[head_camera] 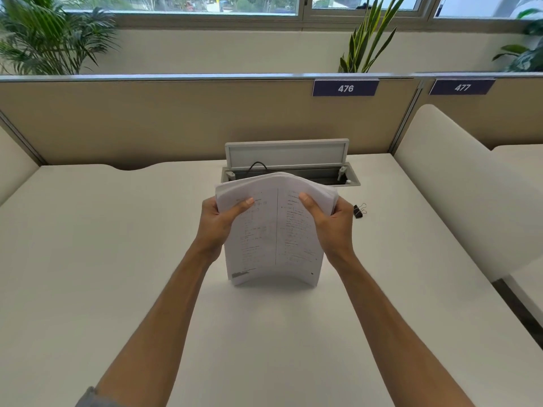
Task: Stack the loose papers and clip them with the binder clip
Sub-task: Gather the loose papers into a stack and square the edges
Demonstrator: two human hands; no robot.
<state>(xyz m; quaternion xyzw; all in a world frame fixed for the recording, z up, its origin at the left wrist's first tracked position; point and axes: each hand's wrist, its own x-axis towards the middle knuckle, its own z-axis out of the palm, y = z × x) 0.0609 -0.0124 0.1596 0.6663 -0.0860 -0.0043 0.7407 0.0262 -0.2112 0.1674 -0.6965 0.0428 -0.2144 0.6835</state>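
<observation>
A thick stack of printed white papers (274, 233) stands upright on its bottom edge on the white desk (88, 259), bowed toward me. My left hand (219, 223) grips its left side with the thumb across the front page. On the right side my right hand (330, 223) holds it the same way. A small black binder clip (359, 210) with silver handles lies on the desk just right of my right hand, apart from the papers.
Behind the papers an open cable hatch (289, 164) with a raised lid and a black cable sits in the desk. A beige partition (176, 118) with labels 476 and 477 closes the far edge. A white rounded divider (458, 183) stands at the right.
</observation>
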